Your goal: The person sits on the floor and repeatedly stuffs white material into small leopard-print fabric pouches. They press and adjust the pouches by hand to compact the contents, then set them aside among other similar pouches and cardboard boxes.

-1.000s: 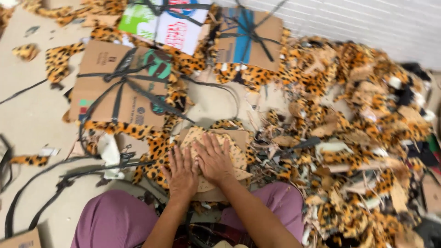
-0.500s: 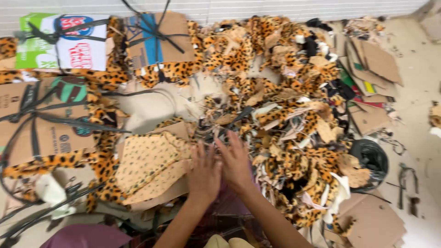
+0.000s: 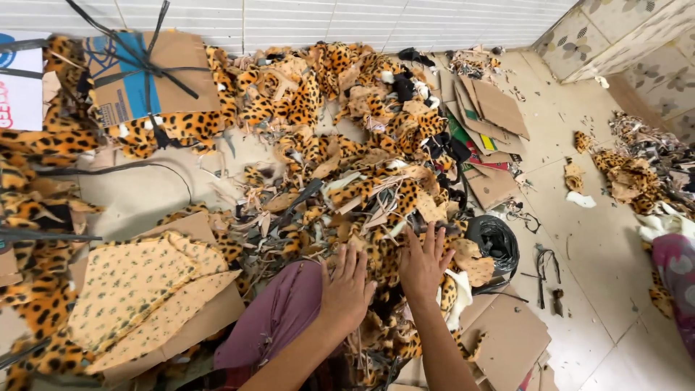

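1. The landmark is the big heap of leopard-print plush fabric scraps, orange with black spots, spread over the pale tiled floor.
2. The left hand lies flat on the near edge of that heap, palm down, fingers spread and open; it grips nothing. It rests beside the person's mauve trouser leg.
3. The right hand is also open, fingers fanned and pointing away from the body, pressed onto scraps a little farther into the heap than the left. It holds nothing either.
4. The scraps under both hands lie directly ahead of the fingertips; the pile stretches away from the person towards the white tiled wall. The right hand is the nearer one to the heap's thick middle.
5. Left of the heap, a stack of flat tan spotted fabric pieces sits on a brown cardboard sheet, its long axis running diagonally, well apart from both hands.
6. Right of the heap, just beside the right hand, lies a crumpled black plastic bag, with flattened cardboard pieces beyond it.
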